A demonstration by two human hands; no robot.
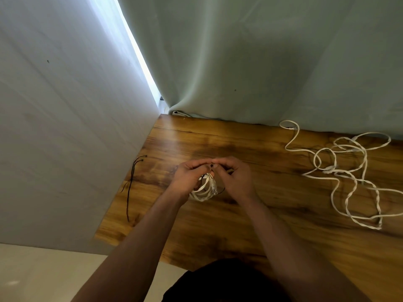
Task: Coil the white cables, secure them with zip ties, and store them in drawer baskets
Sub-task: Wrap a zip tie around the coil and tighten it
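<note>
I start with the broad brown wood-grain table (250, 225), which gives me plenty of bare surface in front of and around the work; its left edge runs close along the pale grey wall (65, 127), and its far edge sits under the hanging grey-green curtain (261, 62), so I judge free room lies toward me and to the right, not left or behind.

To the right sprawls the loose tangle of flat white cable (349, 171), uncoiled, well apart from my hands and reaching toward the table's right side; I expect it to be light, limp and springy, apt to snag on its own loops, so I would take it by one plug end and draw it out.

Near the left edge lie thin black zip ties (130, 186), stiff enough to pinch by the tail, small enough to slide off the edge if brushed.

At the centre, the small coil of white cable with clear plugs (205, 188) hangs just above the table; my left hand (187, 177) is closed around its upper loops, holding them bunched; my right hand (233, 175) pinches something at the top of the coil, fingertips meeting the left's; a thin black loop shows around the bundle, probably a tie being threaded, though the head is too small to make out; no drawer baskets are in view.
</note>
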